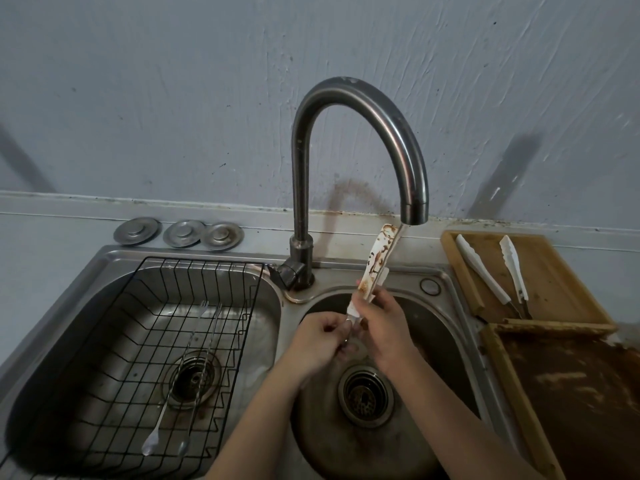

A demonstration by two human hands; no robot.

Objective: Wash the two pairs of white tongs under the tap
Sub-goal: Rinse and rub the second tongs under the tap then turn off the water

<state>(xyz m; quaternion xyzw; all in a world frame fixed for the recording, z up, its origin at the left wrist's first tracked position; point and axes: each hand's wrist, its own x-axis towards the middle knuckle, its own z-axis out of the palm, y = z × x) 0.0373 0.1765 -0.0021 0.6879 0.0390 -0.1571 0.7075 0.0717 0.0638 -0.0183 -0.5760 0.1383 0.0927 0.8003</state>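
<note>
One pair of white tongs [376, 258], smeared with brown stains, stands nearly upright over the right sink basin [440, 344]. Its tip reaches the spout of the curved steel tap [414, 206], and a thin stream of water runs onto it. My left hand [323, 341] grips the lower handle end. My right hand [379, 323] holds the tongs just above it. The second pair of white tongs [491, 271] lies spread open on a wooden tray [561, 282] to the right of the sink.
A black wire rack [114, 341] sits in the left basin with two long metal spoons [180, 393] in it. Three metal sink plugs [180, 233] lie on the ledge behind. A second wooden tray [588, 393], coated brown, stands at the near right.
</note>
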